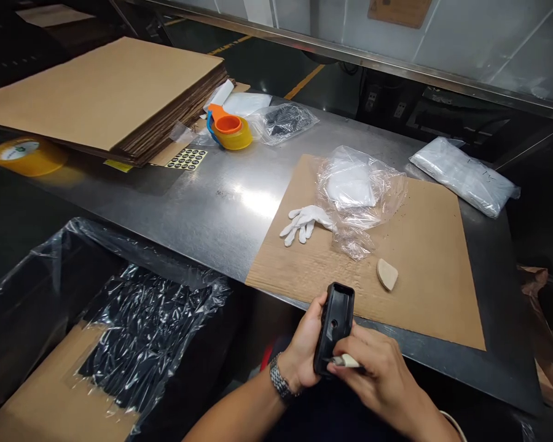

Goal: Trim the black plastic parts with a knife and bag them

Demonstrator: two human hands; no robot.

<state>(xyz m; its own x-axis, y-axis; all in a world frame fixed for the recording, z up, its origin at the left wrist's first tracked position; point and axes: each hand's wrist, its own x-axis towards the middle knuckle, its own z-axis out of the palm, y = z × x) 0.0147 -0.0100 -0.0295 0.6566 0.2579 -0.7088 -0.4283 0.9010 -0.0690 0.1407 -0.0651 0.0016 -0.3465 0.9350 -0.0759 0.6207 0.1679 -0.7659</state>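
Observation:
My left hand (305,347) is closed around a long black plastic part (335,316), its hollow side facing up and a small round hole near the middle. In my right hand (381,368) is a small knife (348,361) with a pale handle, pinched between the fingers. Its tip rests at or just over the near end of the black part; contact is hard to make out. Beyond my hands, a beige wedge-shaped pad (387,274) lies on a cardboard sheet (424,307). A white glove (306,222) lies on the same sheet, further left.
A clear plastic bag with white material (352,184) sits on the cardboard. Behind are a wrapped packet (463,175), an orange tape dispenser (230,127) and stacked cardboard (105,92) on the steel table (203,215). Lower left stands a lined box of black wrapped parts (142,331).

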